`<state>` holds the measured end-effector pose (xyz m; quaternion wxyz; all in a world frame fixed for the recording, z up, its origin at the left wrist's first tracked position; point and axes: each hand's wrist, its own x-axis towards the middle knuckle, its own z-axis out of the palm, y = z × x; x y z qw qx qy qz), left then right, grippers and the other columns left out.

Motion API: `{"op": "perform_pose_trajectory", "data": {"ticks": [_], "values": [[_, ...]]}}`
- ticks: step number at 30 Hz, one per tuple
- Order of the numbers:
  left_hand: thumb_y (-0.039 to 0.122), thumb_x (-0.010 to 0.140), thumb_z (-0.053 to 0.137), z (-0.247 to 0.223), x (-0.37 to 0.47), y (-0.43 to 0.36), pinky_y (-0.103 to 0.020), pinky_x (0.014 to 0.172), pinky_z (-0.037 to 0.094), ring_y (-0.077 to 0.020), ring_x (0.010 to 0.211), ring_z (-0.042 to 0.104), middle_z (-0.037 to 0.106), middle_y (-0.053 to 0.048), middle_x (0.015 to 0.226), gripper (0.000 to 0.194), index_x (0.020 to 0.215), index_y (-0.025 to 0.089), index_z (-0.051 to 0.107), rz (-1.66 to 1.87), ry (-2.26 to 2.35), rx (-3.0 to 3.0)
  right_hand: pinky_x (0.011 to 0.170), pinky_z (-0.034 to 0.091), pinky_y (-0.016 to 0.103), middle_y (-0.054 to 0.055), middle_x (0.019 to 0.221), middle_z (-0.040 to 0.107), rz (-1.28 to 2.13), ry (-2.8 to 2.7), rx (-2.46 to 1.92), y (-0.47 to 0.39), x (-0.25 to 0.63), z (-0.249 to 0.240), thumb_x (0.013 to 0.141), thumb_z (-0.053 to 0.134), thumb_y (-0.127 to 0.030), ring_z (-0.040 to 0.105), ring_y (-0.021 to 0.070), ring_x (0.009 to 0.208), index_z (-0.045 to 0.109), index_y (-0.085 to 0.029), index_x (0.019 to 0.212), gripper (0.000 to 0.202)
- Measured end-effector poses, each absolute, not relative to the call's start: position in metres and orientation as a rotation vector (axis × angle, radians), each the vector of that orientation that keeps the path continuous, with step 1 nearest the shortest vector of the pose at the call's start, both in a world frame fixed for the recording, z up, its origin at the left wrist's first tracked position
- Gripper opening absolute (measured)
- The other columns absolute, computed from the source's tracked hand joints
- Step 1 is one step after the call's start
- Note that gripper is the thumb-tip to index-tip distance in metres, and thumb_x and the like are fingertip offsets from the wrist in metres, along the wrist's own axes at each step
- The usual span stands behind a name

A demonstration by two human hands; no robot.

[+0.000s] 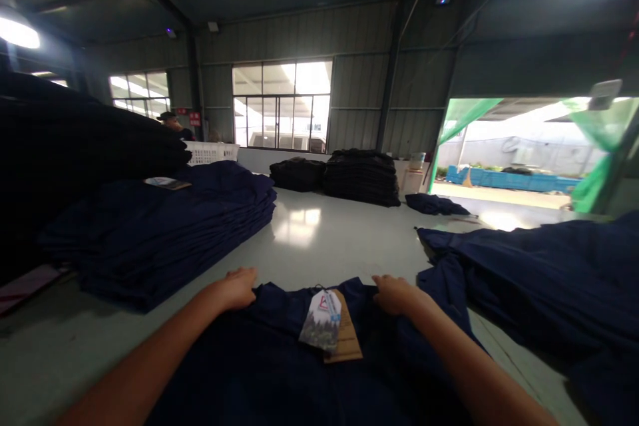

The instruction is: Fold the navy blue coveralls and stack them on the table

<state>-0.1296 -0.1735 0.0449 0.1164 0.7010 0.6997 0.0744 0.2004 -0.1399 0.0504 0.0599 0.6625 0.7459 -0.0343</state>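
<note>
Spanning the far edge of a dark navy cloth garment (279, 379), left hand (238, 289) and right hand (394, 294) are flanking white-and-brown paper tags (323, 325), the right sitting nearer; bent fingers are resting there, any pinch hidden. The garment is lying lengthwise toward the body on a pale tabletop (344, 246).

Garment (309, 383) cropped below; tag lettering (346, 316) illegible
</note>
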Motion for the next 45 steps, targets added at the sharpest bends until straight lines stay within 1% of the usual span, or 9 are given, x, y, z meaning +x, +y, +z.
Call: {"op": "perform_pose_trajectory", "data": {"ticks": [4,7,11,16,23,27,33,39,45], "values": [[0.033,0.068,0.059,0.042,-0.145,-0.200,-0.040,0.083,0.043,-0.0318,0.102,0.059,0.064,-0.015,0.109,0.032,0.096,0.018,0.064,0.127,2.081,1.982,0.078,0.042,0.039,0.015,0.115,0.059,-0.094,2.310,1.977,-0.141,0.222,0.045,0.087,0.043,-0.027,0.056,0.0286,0.106,0.061,-0.017,0.105,0.027],[0.028,0.075,0.050,0.031,-0.137,-0.209,-0.044,0.088,0.039,-0.0312,0.110,0.054,0.062,-0.014,0.115,0.030,0.102,0.022,0.063,0.154,2.130,2.064,0.073,0.039,0.032,0.011,0.103,0.064,-0.036,2.443,2.007,-0.149,0.232,0.037,0.089,0.039,-0.026,0.060,0.0238,0.097,0.059,-0.019,0.100,0.024],[0.025,0.086,0.032,0.035,-0.123,-0.209,-0.037,0.075,0.042,-0.0268,0.092,0.062,0.068,-0.011,0.096,0.031,0.093,0.023,0.062,0.311,2.159,2.228,0.068,0.036,0.029,0.009,0.089,0.066,0.268,2.520,2.130,-0.158,0.239,0.040,0.092,0.032,-0.026,0.062,0.0209,0.085,0.058,-0.019,0.094,0.027],[0.036,0.091,0.022,0.051,-0.114,-0.193,-0.032,0.066,0.042,-0.0262,0.082,0.065,0.069,-0.010,0.087,0.039,0.100,0.023,0.057,0.378,2.313,2.301,0.071,0.035,0.032,0.008,0.089,0.066,0.652,2.358,2.288,-0.155,0.251,0.045,0.093,0.034,-0.031,0.061,0.0232,0.090,0.061,-0.020,0.089,0.030],[0.037,0.091,0.029,0.017,-0.110,-0.150,-0.034,0.071,0.043,-0.0250,0.084,0.063,0.069,-0.009,0.090,0.036,0.096,0.020,0.060,0.318,2.266,2.365,0.073,0.036,0.032,0.008,0.095,0.065,0.714,2.277,2.281,-0.135,0.266,0.004,0.092,0.037,-0.029,0.057,0.0241,0.096,0.063,-0.020,0.089,0.027],[0.033,0.092,0.028,-0.002,-0.113,-0.134,-0.032,0.083,0.040,-0.0227,0.099,0.057,0.065,-0.009,0.103,0.036,0.089,0.020,0.062,0.325,2.171,2.445,0.076,0.036,0.034,0.009,0.093,0.067,0.616,2.284,2.304,-0.130,0.272,-0.011,0.092,0.035,-0.029,0.058,0.0242,0.096,0.062,-0.020,0.088,0.029],[0.040,0.092,0.025,-0.011,-0.119,-0.111,-0.033,0.072,0.043,-0.0254,0.090,0.063,0.069,-0.010,0.094,0.041,0.094,0.020,0.060,0.242,2.118,2.353,0.075,0.036,0.035,0.010,0.088,0.069,0.355,2.238,2.355,-0.127,0.277,-0.014,0.093,0.027,-0.028,0.061,0.0239,0.091,0.060,-0.019,0.093,0.034],[0.031,0.086,0.041,0.007,-0.121,-0.102,-0.027,0.075,0.044,-0.0195,0.092,0.062,0.067,-0.008,0.100,0.025,0.100,0.019,0.058,0.188,2.057,2.286,0.081,0.036,0.036,0.010,0.107,0.064,0.534,2.200,2.470,-0.132,0.273,-0.011,0.087,0.029,-0.016,0.053,0.0237,0.104,0.060,-0.022,0.103,0.035],[0.031,0.084,0.040,0.028,-0.126,-0.172,-0.040,0.091,0.040,-0.0245,0.107,0.055,0.060,-0.008,0.116,0.034,0.112,0.024,0.057,0.206,2.040,2.312,0.085,0.042,0.041,0.010,0.118,0.061,0.025,2.141,2.317,-0.137,0.283,0.014,0.089,0.028,-0.025,0.057,0.0255,0.106,0.054,-0.025,0.123,0.042]]}}
